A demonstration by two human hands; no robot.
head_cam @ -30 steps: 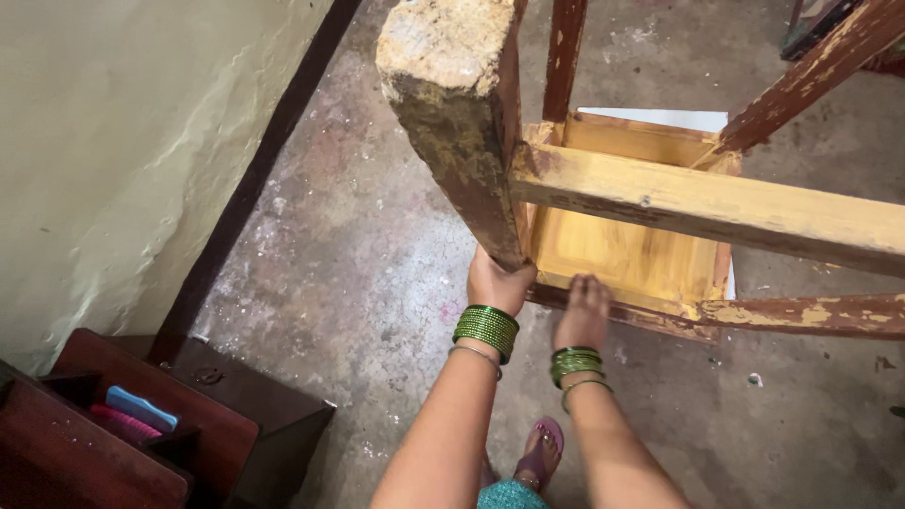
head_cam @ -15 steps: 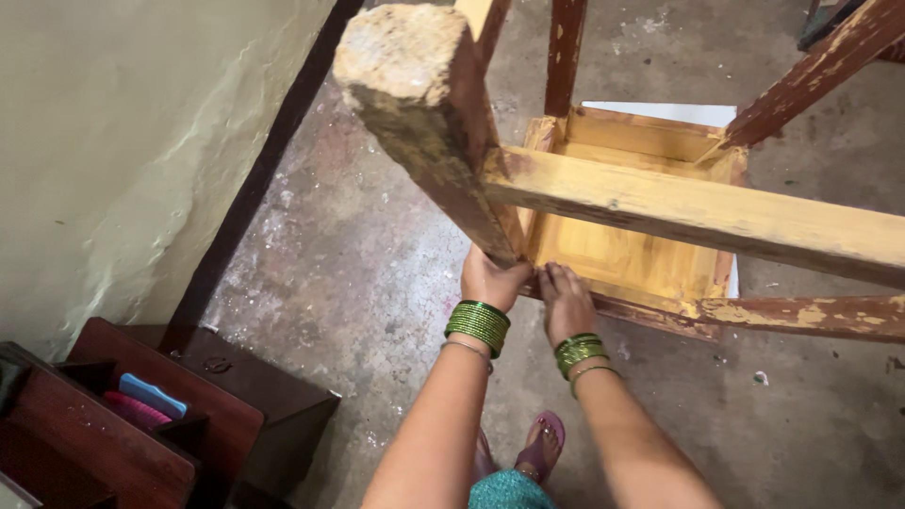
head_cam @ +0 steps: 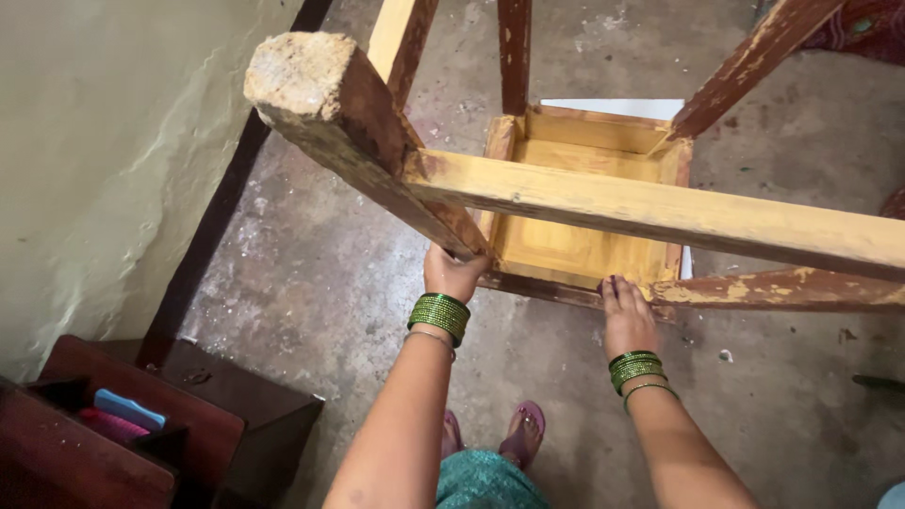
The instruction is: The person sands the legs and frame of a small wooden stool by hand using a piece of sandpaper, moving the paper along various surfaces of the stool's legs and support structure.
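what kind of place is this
Probably a room in a home, perhaps a storage corner: a bare stained concrete floor, a rough plastered wall, a dark wooden cabinet, and both hands on an upturned wooden stool.

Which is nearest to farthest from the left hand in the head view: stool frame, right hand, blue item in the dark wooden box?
1. Stool frame: gripped at its corner by the left hand.
2. Right hand: to the right, on the frame's near edge.
3. Blue item: far lower left, in the dark wooden box.
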